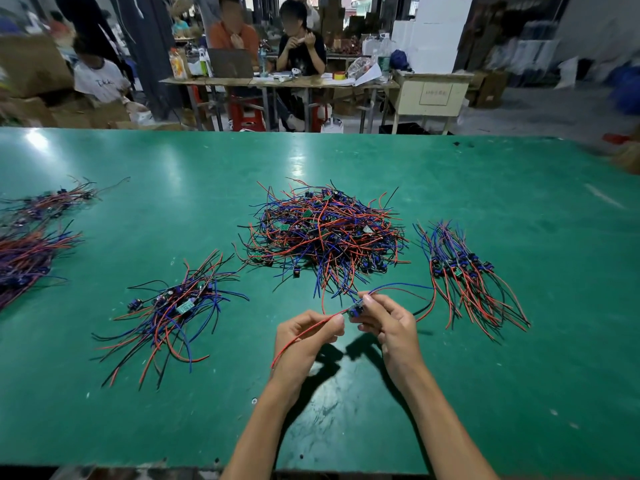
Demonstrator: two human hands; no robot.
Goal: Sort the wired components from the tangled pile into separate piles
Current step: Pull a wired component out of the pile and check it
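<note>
A tangled pile [325, 230] of small boards with red, blue and black wires lies mid-table. In front of it my right hand [388, 323] pinches one wired component [356, 309] by its small board, above the table. My left hand [304, 337] pinches that component's red wire [304, 332], which runs down past my palm. Its blue wire arcs right toward a sorted pile [464, 271] of aligned components. Another sorted pile [173, 306] lies to the left of my hands.
The green table [346, 410] spreads wide around the piles. More wire bundles [27, 251] sit at the far left edge. Beyond the table's far edge, people sit at a cluttered desk [277, 81] among boxes.
</note>
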